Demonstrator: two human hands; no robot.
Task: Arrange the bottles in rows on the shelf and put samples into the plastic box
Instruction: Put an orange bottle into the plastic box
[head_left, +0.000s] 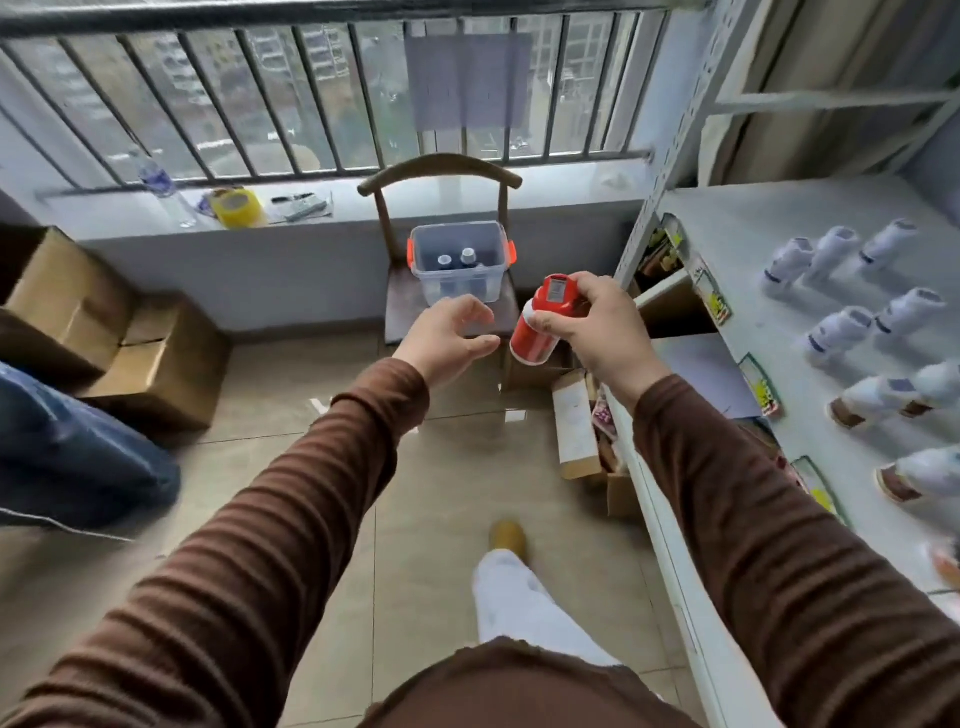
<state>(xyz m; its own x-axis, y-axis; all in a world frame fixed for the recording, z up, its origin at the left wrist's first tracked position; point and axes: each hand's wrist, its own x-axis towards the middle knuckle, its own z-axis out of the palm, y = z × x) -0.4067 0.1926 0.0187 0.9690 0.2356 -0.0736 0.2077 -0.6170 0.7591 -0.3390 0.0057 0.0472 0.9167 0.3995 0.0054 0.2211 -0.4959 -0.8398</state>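
My right hand (597, 325) grips a red bottle (540, 325) in the air, just right of a clear plastic box (458, 280) with orange latches. The box sits on a wooden chair (441, 171) and holds two dark bottles (457, 258) with white caps. My left hand (449, 338) hovers in front of the box, fingers loosely curled and holding nothing. On the white shelf (737, 249) to my right, several white bottles (836, 332) stand in rows.
Cardboard boxes (119, 348) are stacked on the floor at the left. A windowsill (363, 200) behind the chair carries a water bottle (158, 182), yellow tape (239, 208) and small items. Open cartons (582, 421) lie on the floor under the shelf. A person's blue jeans (67, 441) show at left.
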